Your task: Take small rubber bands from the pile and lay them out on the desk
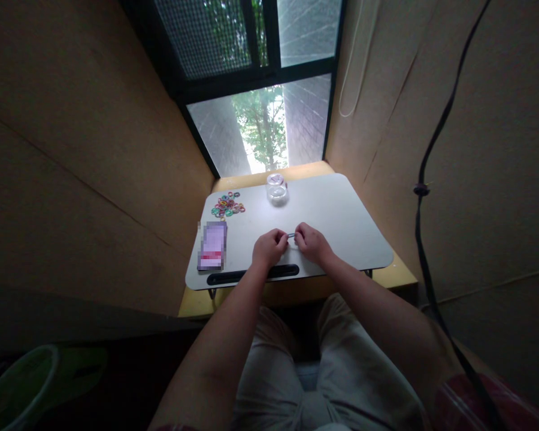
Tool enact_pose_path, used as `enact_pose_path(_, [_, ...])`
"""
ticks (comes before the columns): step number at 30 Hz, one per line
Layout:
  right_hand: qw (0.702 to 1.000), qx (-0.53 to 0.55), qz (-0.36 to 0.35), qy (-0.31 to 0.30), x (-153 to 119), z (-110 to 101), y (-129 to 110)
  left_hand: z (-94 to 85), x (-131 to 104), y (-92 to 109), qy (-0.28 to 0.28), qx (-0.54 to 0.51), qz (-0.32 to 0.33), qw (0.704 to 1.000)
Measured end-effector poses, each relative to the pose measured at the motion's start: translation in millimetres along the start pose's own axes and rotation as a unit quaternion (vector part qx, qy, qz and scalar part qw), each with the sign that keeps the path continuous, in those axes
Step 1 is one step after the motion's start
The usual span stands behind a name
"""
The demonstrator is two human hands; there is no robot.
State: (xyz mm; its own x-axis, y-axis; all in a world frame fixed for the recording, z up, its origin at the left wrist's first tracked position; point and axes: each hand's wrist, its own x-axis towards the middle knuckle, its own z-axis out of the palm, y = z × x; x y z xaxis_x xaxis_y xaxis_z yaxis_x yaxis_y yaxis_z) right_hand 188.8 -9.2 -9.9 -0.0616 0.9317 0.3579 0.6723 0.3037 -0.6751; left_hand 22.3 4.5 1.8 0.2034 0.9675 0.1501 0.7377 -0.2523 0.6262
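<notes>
My left hand (270,247) and my right hand (312,242) meet close together over the front middle of a white lap table (341,221). Between their pinched fingertips a small bluish-grey elastic hair tie (291,235) is pulled out straight, one end in each hand. Most of the band is hidden by the fingers. A loose pile of colourful hair ties (228,205) lies at the back left of the table. Behind my hands stands a clear round container (277,193).
A phone (212,245) with a blurred screen lies at the table's left side. A black slot (227,278) runs along the front edge. Walls flank both sides, a window (265,126) is behind, and a black cord (420,239) hangs at right. A green basket (22,389) sits low left.
</notes>
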Motion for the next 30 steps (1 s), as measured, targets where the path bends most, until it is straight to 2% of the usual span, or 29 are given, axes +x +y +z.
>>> enact_pose_path(8, [0.997, 0.057, 0.022, 0.046, -0.2, 1.6, 4.3, -0.1, -0.3, 0.5, 0.000, -0.003, 0.005, 1.000])
enact_pose_path(19, [0.999, 0.008, -0.032, 0.008, 0.7, 0.8, 1.7, -2.0, -3.1, 3.4, 0.006, -0.015, 0.016, 1.000])
enact_pose_path(30, [1.000, -0.009, -0.027, 0.002, 1.5, -0.1, 1.2, -0.3, -2.5, 1.2, 0.006, -0.019, 0.027, 0.999])
